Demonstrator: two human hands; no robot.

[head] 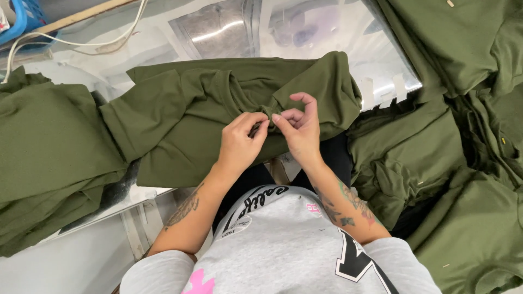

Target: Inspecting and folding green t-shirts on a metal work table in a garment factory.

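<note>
1. My left hand (239,142) and right hand (298,129) meet, both pinching one fold of the green garment (218,117).
2. The garment lies bunched on the surface (327,32), between green piles (46,147).

One view only, worn on the head, looking steeply down over the chest and forearms. Close enough to fill the middle of the frame with the left hand (239,142) and right hand (298,128), meeting fingertip to fingertip on a bunched green garment (185,117). Faces forward and down across a shiny table (218,27), its far edge beyond the hands at the top of the frame. Takes in a green pile (43,158) well off to the left of the hands and more green clothes (463,163) to the right. Nearest the lens, below the hands, a grey shirt (283,250). No second view to overlap with.
</note>
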